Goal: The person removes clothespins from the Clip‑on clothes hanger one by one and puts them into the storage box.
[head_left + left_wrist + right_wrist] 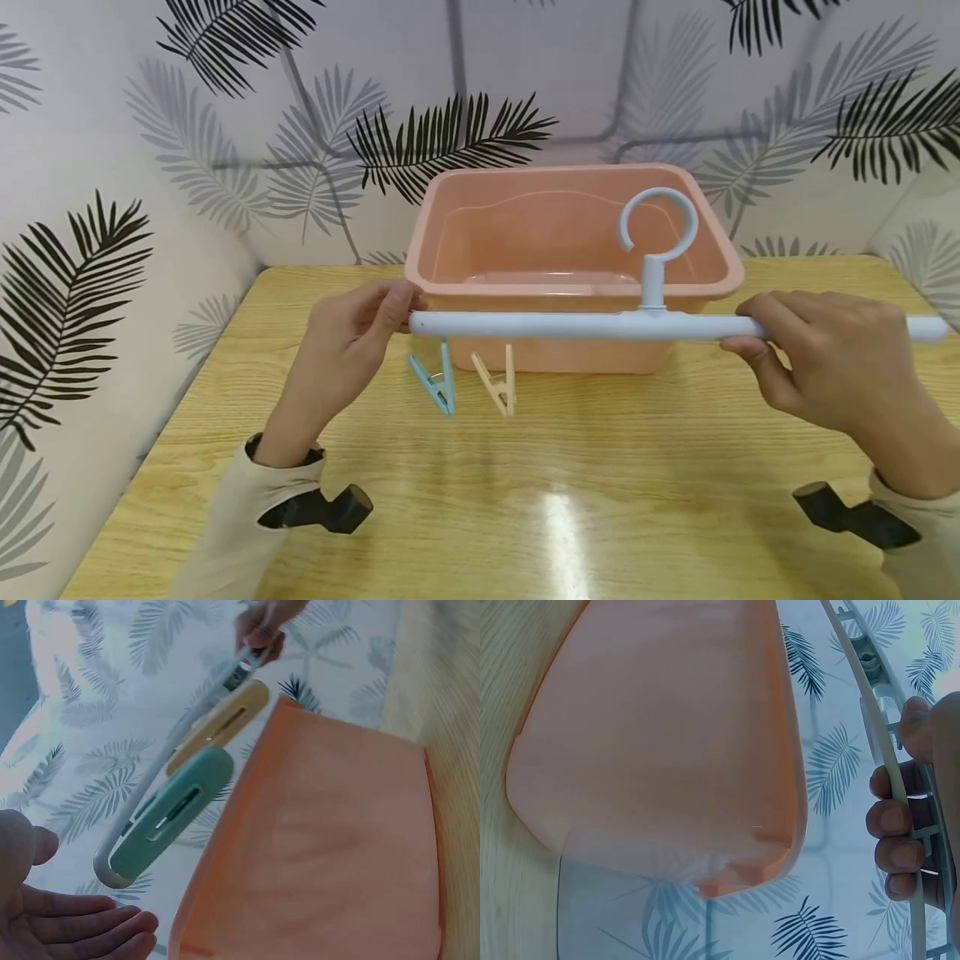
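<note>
A pale blue clothes hanger with a round hook on top is held level in front of the pink tub. My right hand grips its bar to the right of the hook, fingers curled around it in the right wrist view. A teal clothespin and a beige clothespin hang from the left half of the bar. Close to the hanger's left end is my left hand. In the left wrist view its fingers are nearly straight, with the thumb apart from them.
The tub stands at the back of a wooden table, near a wall covering with a leaf pattern. Each sleeve carries a black wrist mount.
</note>
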`<state>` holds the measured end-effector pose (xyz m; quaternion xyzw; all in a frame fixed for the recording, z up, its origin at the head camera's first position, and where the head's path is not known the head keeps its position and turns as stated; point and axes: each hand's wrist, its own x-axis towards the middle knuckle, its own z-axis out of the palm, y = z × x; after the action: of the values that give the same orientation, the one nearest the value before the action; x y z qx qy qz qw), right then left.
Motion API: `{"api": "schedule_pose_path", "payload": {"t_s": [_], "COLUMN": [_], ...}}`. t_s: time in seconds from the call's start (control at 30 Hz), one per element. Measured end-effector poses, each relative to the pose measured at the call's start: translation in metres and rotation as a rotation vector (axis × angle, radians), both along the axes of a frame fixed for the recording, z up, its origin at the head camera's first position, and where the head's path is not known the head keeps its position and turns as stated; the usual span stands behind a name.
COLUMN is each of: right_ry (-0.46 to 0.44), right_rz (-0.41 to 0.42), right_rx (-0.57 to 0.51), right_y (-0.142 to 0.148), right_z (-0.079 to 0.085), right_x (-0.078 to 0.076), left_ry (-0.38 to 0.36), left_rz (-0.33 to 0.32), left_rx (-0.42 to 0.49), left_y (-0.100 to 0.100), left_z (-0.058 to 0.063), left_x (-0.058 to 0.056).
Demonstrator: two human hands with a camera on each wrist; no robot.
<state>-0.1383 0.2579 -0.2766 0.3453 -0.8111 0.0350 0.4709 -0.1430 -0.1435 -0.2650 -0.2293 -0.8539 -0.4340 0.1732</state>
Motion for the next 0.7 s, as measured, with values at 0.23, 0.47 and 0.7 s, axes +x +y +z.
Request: {"api": "schedule_pose_path", "payload": {"t_s": [0.23,0.47,0.7], "right_ry": [0.005,0.026,0.043], "right_rz": [0.002,0.004,0.003], "right_rx": [0.001,-0.034,-0.055], "right_y": [-0.005,-0.008,-0.014], "right_z": [0.004,0.006,0.009], "right_x": [0.000,-0.001,-0.001], "left_ry": [0.516,0.549,0.399], "left_rz": [0.202,0.012,0.053], "left_rx": [-0.110,-0.213,-0.357], "left_y": [0.016,0.042,0.054], "left_z": [-0.001,-0.011,-0.025], "left_x": [0.029,0.051,0.055]}}
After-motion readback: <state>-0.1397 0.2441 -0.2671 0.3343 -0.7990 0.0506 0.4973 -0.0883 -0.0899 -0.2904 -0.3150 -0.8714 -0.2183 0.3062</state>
